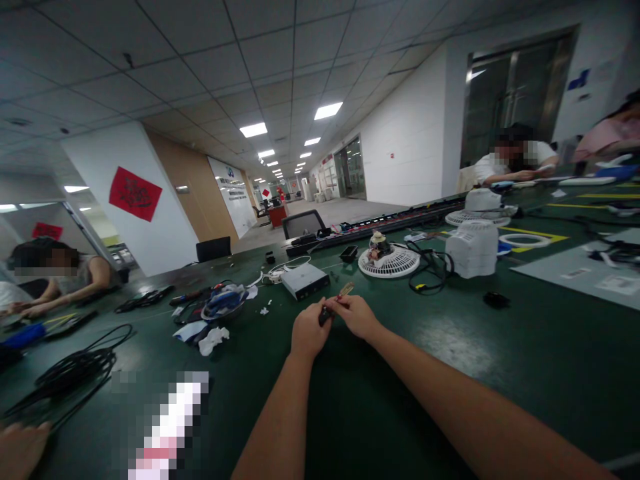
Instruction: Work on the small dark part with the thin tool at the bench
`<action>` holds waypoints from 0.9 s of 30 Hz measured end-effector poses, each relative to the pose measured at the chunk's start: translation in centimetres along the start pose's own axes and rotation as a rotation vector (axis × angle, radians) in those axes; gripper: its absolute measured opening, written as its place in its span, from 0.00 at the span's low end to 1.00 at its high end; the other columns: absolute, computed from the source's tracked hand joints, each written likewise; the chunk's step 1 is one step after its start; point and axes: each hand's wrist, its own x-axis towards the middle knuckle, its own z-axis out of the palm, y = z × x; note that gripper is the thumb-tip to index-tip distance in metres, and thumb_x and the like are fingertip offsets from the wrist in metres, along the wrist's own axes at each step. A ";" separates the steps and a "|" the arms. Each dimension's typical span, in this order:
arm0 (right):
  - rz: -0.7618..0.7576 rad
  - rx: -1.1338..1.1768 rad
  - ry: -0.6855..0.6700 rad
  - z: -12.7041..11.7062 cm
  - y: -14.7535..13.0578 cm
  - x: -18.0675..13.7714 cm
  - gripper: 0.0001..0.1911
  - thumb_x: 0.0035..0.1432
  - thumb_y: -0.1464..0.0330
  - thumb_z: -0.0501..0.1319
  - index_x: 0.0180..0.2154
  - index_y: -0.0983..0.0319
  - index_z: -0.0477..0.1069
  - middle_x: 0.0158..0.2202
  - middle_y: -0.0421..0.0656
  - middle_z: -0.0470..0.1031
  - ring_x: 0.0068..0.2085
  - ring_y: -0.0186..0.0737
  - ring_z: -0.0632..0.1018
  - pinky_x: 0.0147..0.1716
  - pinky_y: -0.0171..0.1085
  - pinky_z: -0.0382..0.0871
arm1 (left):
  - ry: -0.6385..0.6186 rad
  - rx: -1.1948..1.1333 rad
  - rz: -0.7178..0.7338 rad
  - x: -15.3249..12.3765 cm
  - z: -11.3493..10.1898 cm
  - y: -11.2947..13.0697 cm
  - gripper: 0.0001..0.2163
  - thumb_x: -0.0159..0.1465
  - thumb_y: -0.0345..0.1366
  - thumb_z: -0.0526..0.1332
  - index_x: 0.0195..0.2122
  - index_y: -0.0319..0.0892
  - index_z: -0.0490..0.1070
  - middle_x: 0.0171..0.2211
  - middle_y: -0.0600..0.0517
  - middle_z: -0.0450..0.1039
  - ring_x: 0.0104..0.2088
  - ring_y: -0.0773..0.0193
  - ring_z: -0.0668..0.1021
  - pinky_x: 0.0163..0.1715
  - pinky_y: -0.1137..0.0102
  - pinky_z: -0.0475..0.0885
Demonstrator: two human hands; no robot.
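Both hands meet above the green table, close in front of a flat silver-grey box (pixel 305 283) with a black front. My left hand (pixel 309 328) is closed around a small black part (pixel 324 316), mostly hidden by the fingers. From the pinched fingers of my right hand (pixel 356 316) sticks a small screwdriver (pixel 346 289), by the look of its clear yellowish handle. Its other end points toward the black part; whether they touch is hidden. Beyond the right hand lies a round white fan grille (pixel 390 261) with a motor on it.
A white plastic housing (pixel 471 249) and a black cable (pixel 431 270) are at right. Left of my hands are crumpled white paper (pixel 214 340), a bowl of blue cloth (pixel 224 300) and coiled black cable (pixel 75 370). Another person's hand (pixel 23 450) is at lower left. Several people sit around the table.
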 end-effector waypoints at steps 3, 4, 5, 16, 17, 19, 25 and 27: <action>-0.002 -0.126 0.050 -0.1 -0.4 -0.1 0.18 0.59 0.58 0.57 0.30 0.62 0.79 0.32 0.46 0.81 0.36 0.45 0.79 0.41 0.40 0.70 | 0.011 0.005 -0.017 0.0 0.2 -0.2 0.20 0.62 0.35 0.59 0.56 0.42 0.67 0.50 0.46 0.73 0.48 0.58 0.76 0.51 0.64 0.69; 0.000 -0.141 0.063 -0.1 -0.4 -0.1 0.18 0.59 0.58 0.57 0.30 0.62 0.79 0.32 0.46 0.81 0.36 0.45 0.79 0.42 0.40 0.70 | 0.008 0.008 -0.018 0.0 0.2 -0.3 0.20 0.62 0.35 0.59 0.56 0.42 0.67 0.50 0.46 0.73 0.48 0.58 0.76 0.51 0.64 0.69; 0.003 -0.140 0.073 -0.1 -0.4 -0.1 0.18 0.59 0.58 0.57 0.30 0.62 0.80 0.32 0.46 0.81 0.37 0.46 0.80 0.42 0.40 0.70 | 0.005 0.010 -0.018 0.0 0.2 -0.3 0.21 0.62 0.35 0.59 0.56 0.42 0.67 0.50 0.46 0.74 0.48 0.58 0.76 0.51 0.65 0.69; 0.088 0.215 0.023 -0.3 0.4 0.3 0.27 0.53 0.46 0.58 0.30 0.64 0.79 0.30 0.45 0.80 0.34 0.46 0.79 0.41 0.45 0.73 | -0.002 0.012 -0.079 0.1 0.2 -0.5 0.22 0.61 0.33 0.59 0.58 0.42 0.65 0.51 0.46 0.73 0.49 0.59 0.75 0.51 0.66 0.69; 0.076 0.173 0.023 -0.2 0.5 0.2 0.27 0.53 0.46 0.58 0.29 0.64 0.78 0.29 0.45 0.80 0.34 0.46 0.79 0.41 0.45 0.73 | -0.016 0.018 -0.075 0.1 0.1 -0.5 0.22 0.61 0.32 0.59 0.58 0.42 0.66 0.51 0.47 0.73 0.49 0.59 0.75 0.51 0.66 0.69; 0.057 0.125 0.022 -0.1 0.7 0.2 0.26 0.53 0.47 0.59 0.29 0.64 0.78 0.30 0.44 0.80 0.35 0.45 0.79 0.42 0.44 0.73 | -0.034 0.028 -0.059 0.0 0.1 -0.3 0.22 0.61 0.32 0.59 0.57 0.43 0.66 0.51 0.48 0.73 0.48 0.59 0.76 0.50 0.67 0.69; 0.159 0.364 0.118 0.3 0.9 0.5 0.30 0.47 0.43 0.61 0.32 0.64 0.78 0.29 0.48 0.80 0.31 0.48 0.80 0.37 0.46 0.75 | -0.028 0.042 -0.013 0.0 0.2 -0.1 0.21 0.62 0.34 0.59 0.58 0.43 0.66 0.49 0.47 0.74 0.46 0.59 0.76 0.48 0.67 0.70; 0.177 0.378 0.141 0.3 1.1 0.6 0.31 0.45 0.41 0.62 0.32 0.63 0.78 0.29 0.48 0.80 0.31 0.48 0.80 0.37 0.47 0.76 | -0.023 0.043 -0.014 0.0 0.3 -0.2 0.22 0.62 0.35 0.59 0.58 0.42 0.65 0.50 0.46 0.74 0.47 0.59 0.76 0.49 0.66 0.69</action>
